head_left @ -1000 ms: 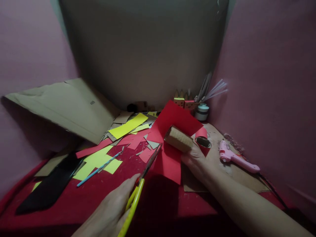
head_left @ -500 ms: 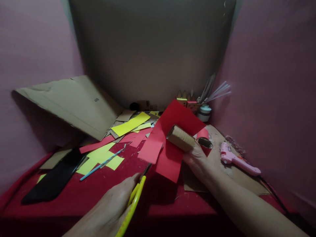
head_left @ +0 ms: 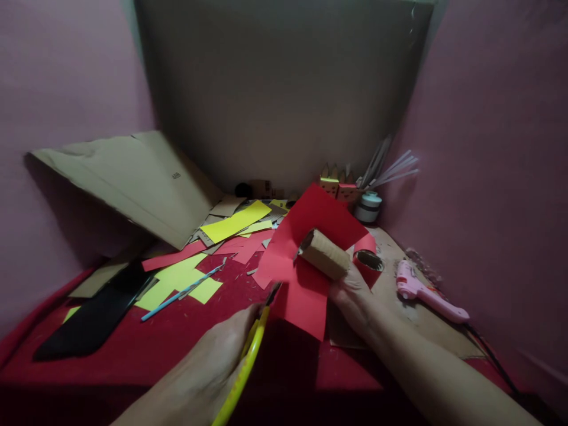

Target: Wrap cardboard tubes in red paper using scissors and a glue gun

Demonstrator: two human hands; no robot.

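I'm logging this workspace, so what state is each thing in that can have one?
Scissors, in left hand; blade opening unclear
Red paper, partly cut
Cardboard roll, in right hand, end open
Red-wrapped roll, end open
Glue gun, lying, corded; power unclear
Jar, upright
Cardboard sheet, slanting

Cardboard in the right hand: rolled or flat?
Rolled: the ribbed cardboard held in the right hand shows a curved side and a rounded end.
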